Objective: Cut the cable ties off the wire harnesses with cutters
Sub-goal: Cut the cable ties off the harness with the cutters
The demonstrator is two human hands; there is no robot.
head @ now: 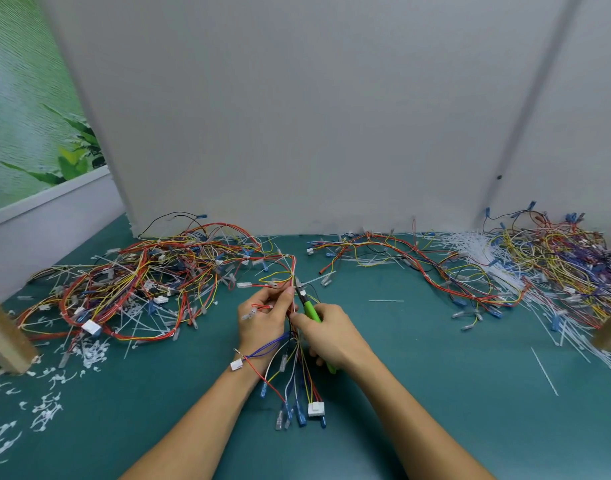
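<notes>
My left hand (262,315) pinches the wire harness (292,337) upright over the table (418,393) while my right hand (326,332) grips the green cutters (309,304), tips at a tie I can barely see, so next I probably squeeze carefully, sparing the wires.

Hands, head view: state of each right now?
Left hand: fingers curled round the wire harness, holding it.
Right hand: fingers gripping the green-handled cutters, tip at the harness.
</notes>
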